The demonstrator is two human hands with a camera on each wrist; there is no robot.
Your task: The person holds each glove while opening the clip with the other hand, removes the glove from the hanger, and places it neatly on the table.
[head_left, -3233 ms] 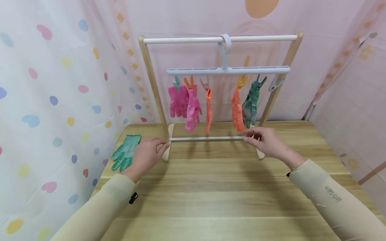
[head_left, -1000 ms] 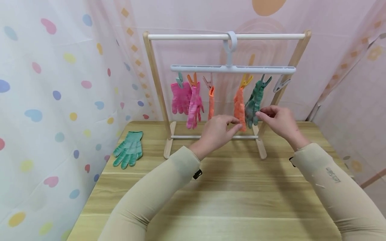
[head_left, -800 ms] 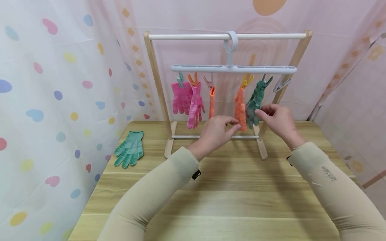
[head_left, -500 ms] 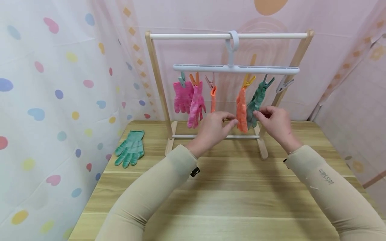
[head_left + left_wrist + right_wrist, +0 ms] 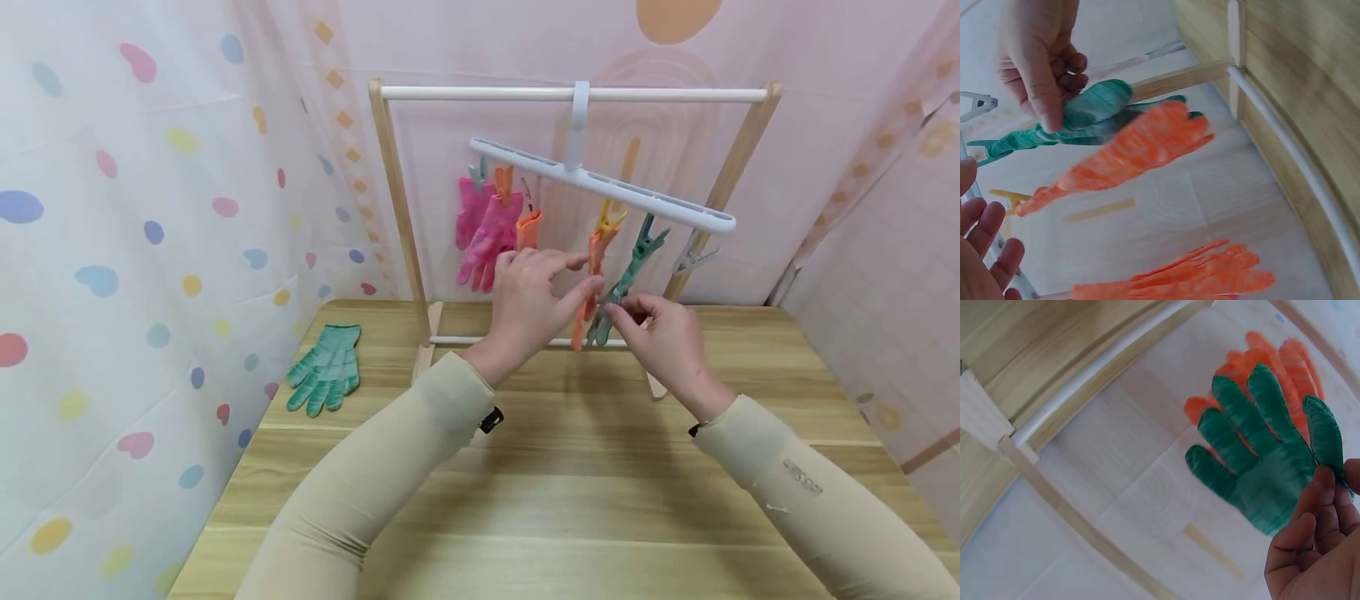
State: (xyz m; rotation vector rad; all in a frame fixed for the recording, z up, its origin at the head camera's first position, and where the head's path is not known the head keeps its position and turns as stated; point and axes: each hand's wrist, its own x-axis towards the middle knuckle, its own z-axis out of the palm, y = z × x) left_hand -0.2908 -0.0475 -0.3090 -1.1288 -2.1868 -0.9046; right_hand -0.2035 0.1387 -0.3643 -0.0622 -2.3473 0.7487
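the right hand [image 5: 663,333] pinches the green glove [image 5: 618,292], tilting the clip hanger [image 5: 600,179]; the left hand [image 5: 536,300] seems open, holding nothing.

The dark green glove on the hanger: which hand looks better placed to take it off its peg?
Probably the right hand: it already pinches the dark green glove near its lower end. The left hand is open beside the orange glove, holding nothing, so it might free the green peg.
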